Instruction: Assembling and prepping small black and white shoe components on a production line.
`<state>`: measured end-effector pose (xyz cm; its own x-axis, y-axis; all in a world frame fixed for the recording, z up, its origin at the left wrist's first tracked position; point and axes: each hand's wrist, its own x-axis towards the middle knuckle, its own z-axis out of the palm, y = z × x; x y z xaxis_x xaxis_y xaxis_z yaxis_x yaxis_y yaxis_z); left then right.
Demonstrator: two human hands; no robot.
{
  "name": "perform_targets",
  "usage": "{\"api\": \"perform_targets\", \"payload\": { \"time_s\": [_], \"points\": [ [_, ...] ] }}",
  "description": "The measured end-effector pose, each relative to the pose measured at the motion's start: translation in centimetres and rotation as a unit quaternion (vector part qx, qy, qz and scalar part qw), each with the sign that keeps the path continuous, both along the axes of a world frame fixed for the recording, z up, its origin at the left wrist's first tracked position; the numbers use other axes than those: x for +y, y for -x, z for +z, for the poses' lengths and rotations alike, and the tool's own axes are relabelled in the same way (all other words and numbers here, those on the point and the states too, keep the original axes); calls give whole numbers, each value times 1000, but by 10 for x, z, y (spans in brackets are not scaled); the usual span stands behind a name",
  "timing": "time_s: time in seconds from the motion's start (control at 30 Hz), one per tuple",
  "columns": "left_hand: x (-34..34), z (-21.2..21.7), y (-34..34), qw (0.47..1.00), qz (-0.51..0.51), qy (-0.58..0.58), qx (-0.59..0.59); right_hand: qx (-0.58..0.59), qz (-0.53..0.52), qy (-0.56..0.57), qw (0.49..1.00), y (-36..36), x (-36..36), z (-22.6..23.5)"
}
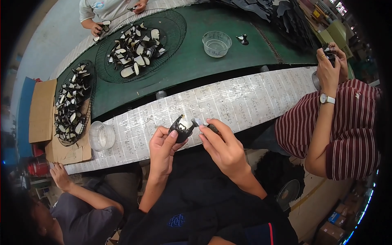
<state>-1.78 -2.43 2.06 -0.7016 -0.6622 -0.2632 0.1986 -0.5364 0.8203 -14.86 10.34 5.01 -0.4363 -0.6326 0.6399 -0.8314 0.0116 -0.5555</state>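
Note:
My left hand (162, 147) grips a black, curved shoe piece (182, 134) with a white inner face, its thumb pressed on the front. Close to the piece's right side, my right hand (225, 150) pinches a small dark-handled tool (212, 128) with a pale tip. Whether that tip touches the piece I cannot tell. Both hands are held in front of the white, paper-covered table edge (163, 118). Beyond them, a large wire basket (173, 49) carries many similar black and white pieces. A narrower wire basket (90, 87) at the left is heaped with more.
A clear plastic tub (101, 136) stands left, by flattened cardboard (43, 110). Another tub (216, 44) and one loose piece (243, 39) sit on the green belt (196, 69). Dark sheets (288, 22) lie far right. Co-workers' hands (330, 67) (61, 178) (96, 29) flank me.

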Motion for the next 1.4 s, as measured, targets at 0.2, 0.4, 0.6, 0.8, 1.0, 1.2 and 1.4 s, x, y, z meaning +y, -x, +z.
{"api": "perform_targets", "payload": {
  "time_s": [0.2, 0.4, 0.6, 0.8, 1.0, 1.2, 1.4],
  "points": [
    [-3, 2, 1, 1000, -6, -3, -8, 11, -26, 18, 999, 7, 0, 2],
    [-7, 1, 0, 1000, -1, -7, 5, -115, -15, 70, 991, 13, -2, 9],
    [-7, -14, 1, 1000, 3, -19, -19, -380, 31, 115, 917, 37, -13, -50],
    [-22, -63, 2, 1000, 11, 9, -27, -570, 57, 96, 814, 54, -23, -111],
    [-28, -89, -2, 998, -28, 45, -15, -583, 70, 95, 804, 59, -26, -119],
    [-33, -87, -2, 999, -46, 18, 6, -576, 88, 75, 810, 62, -24, -118],
    [-35, -89, -2, 998, -57, 7, 1, -575, 90, 69, 810, 63, -25, -119]
  ]
}}
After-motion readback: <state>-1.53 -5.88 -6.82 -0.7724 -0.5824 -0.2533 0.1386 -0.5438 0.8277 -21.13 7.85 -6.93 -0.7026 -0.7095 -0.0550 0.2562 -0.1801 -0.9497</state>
